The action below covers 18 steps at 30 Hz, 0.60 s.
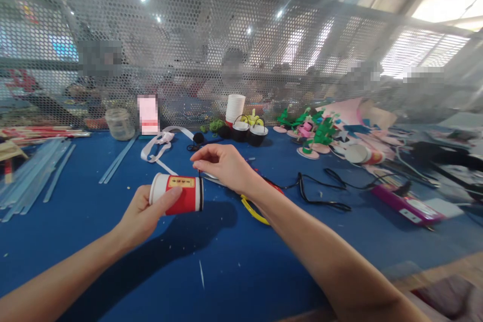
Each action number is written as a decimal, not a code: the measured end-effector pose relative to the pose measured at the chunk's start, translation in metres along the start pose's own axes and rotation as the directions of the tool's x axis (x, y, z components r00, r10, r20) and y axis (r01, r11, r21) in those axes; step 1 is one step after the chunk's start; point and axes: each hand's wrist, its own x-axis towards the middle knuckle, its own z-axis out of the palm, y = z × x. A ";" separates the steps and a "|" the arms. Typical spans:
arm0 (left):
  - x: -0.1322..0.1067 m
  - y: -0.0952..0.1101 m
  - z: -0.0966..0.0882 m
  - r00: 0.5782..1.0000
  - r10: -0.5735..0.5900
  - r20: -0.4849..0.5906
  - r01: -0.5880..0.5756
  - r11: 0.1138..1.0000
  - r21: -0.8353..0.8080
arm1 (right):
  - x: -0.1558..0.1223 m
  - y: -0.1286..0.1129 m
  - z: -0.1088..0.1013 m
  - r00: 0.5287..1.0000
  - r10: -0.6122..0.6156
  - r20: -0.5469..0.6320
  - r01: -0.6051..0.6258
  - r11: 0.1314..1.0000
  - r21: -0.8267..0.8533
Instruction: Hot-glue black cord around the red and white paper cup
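Note:
A red and white paper cup (190, 200) lies sideways in my left hand (139, 211), whose fingers and thumb wrap around it. Its open mouth faces left, and a black band of yarn circles the base end on the right. Just above that end, my right hand (226, 165) is closed in a pinch on a thin black strand of yarn (199, 174) leading down to the cup. Beyond the fingers sits a small black ball of yarn (198, 138). Under my right forearm a yellow-handled tool (254, 212) is partly hidden.
Translucent glue sticks (35, 176) lie at left, near a glass jar (119, 125) and a phone (148, 114). Stacked cups (235, 106) and black-wrapped cups with handles (258, 137) stand at the back. Right are green craft pieces (324, 131), black cable (302, 186) and a purple power strip (405, 205).

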 end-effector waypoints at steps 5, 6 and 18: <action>-0.001 -0.001 -0.001 1.000 0.004 -0.001 -0.004 0.999 0.053 | -0.001 -0.003 0.001 0.999 0.048 0.020 -0.048 0.998 -0.031; -0.001 -0.001 -0.001 1.000 0.010 -0.002 -0.010 0.999 0.054 | -0.002 -0.004 0.002 0.998 0.054 0.024 -0.053 0.998 -0.039; 0.000 -0.001 -0.002 0.998 0.023 -0.052 -0.023 1.000 0.006 | -0.002 -0.001 0.004 0.994 0.090 0.066 -0.088 0.996 -0.029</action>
